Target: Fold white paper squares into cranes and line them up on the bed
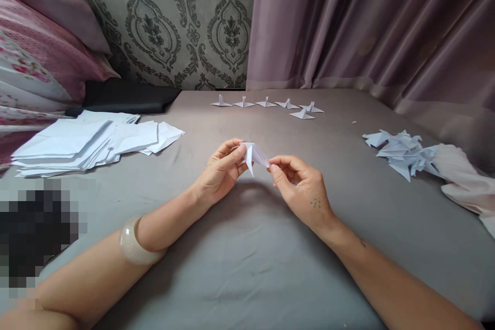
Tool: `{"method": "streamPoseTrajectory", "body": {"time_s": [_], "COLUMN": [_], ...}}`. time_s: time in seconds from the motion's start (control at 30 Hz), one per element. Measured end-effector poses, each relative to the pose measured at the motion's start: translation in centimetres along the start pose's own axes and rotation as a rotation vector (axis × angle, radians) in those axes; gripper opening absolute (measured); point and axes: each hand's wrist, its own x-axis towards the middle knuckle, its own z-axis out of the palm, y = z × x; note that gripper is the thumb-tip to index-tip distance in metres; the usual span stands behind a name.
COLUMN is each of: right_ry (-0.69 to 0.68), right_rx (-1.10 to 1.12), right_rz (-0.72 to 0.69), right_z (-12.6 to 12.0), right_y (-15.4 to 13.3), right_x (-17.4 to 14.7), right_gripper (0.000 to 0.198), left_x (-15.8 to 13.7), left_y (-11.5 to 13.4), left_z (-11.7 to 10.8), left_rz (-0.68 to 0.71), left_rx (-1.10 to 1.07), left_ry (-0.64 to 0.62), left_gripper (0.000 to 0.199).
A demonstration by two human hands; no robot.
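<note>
Between my two hands, above the middle of the grey cloth surface, is a white folded paper crane [255, 155]. My left hand [224, 167], with a pale bangle [135, 245] further down the arm, pinches its upper left part between thumb and fingers. At the lower right tip, the thumb and forefinger of my right hand [299, 183] pinch the paper. One narrow pointed flap hangs down from the crane. Part of the paper is hidden behind my left fingers.
Several finished paper cranes [266, 102] stand in a row at the far edge. Stacked white paper sheets [65, 139] lie on the left, near a black item [127, 97]. A heap of folded paper pieces [406, 152] lies on the right beside a pale cloth [458, 170]. Curtains [348, 26] hang behind.
</note>
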Motion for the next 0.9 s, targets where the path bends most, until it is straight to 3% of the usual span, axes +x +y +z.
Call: {"method": "streamPoseTrajectory", "body": {"time_s": [0.2, 0.47, 0.7, 0.9], "right_ry": [0.035, 0.079, 0.083, 0.089], "right_rx": [0.094, 0.087, 0.234, 0.321], "right_rz": [0.191, 0.148, 0.286, 0.313], "right_z": [-0.1, -0.3, -0.4, -0.5], "right_y": [-0.1, -0.3, 0.3, 0.0], "right_x": [0.6, 0.7, 1.1, 1.2], "right_gripper": [0.023, 0.021, 0.027, 0.023], "left_x": [0.0, 0.0, -0.1, -0.1], "left_y": [-0.3, -0.4, -0.4, -0.5], "left_z": [-0.1, -0.2, -0.2, -0.2], "left_rz": [0.072, 0.062, 0.073, 0.08], "left_rx": [0.087, 0.11, 0.15, 0.18], "left_ry": [-0.03, -0.062, -0.099, -0.076], "left_gripper": [0.016, 0.014, 0.014, 0.014]}}
